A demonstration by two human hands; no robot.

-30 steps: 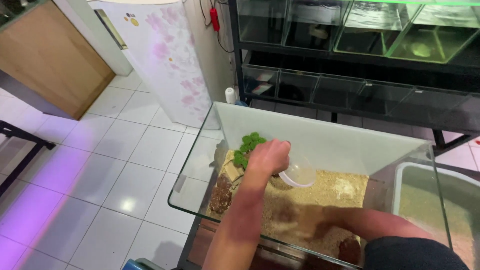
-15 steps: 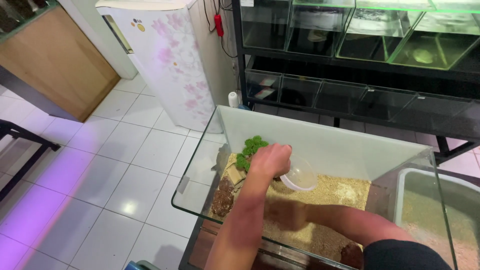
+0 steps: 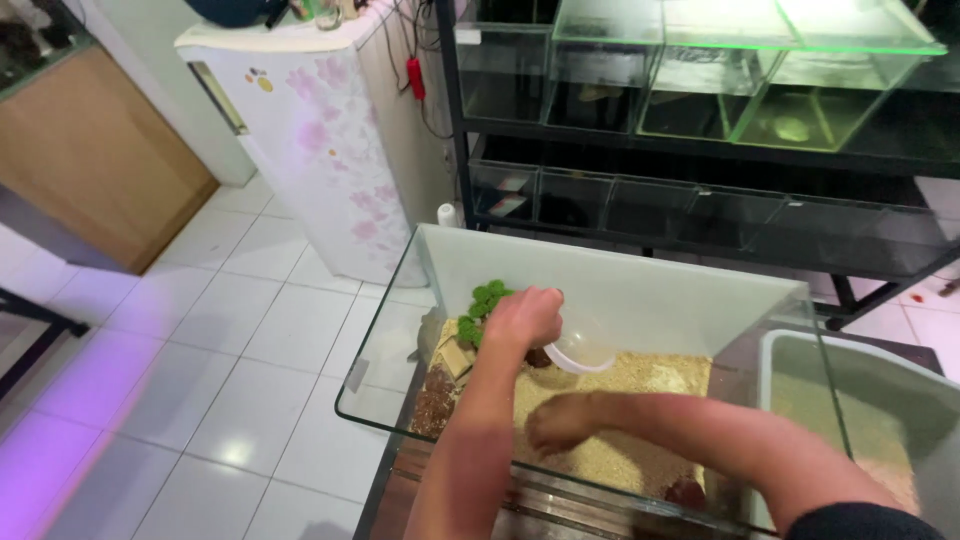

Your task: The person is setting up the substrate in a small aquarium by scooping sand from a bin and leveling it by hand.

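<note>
White tiled floor (image 3: 190,330), black metal rack (image 3: 700,170) w/ glass tanks behind. Clear glass terrarium (image 3: 400,330) w/ frosted back wall holds tan sandy substrate (image 3: 640,385). Left hand (image 3: 525,318) reaches in, fingers curled around a shallow clear plastic dish (image 3: 580,355) resting on the sand, just beside a small green plant clump (image 3: 482,305). Right hand (image 3: 562,420) lies on the sand, fingers loosely bent, gripping nothing visible. Best to keep the dish level & press gently so the sand stays even.
</note>
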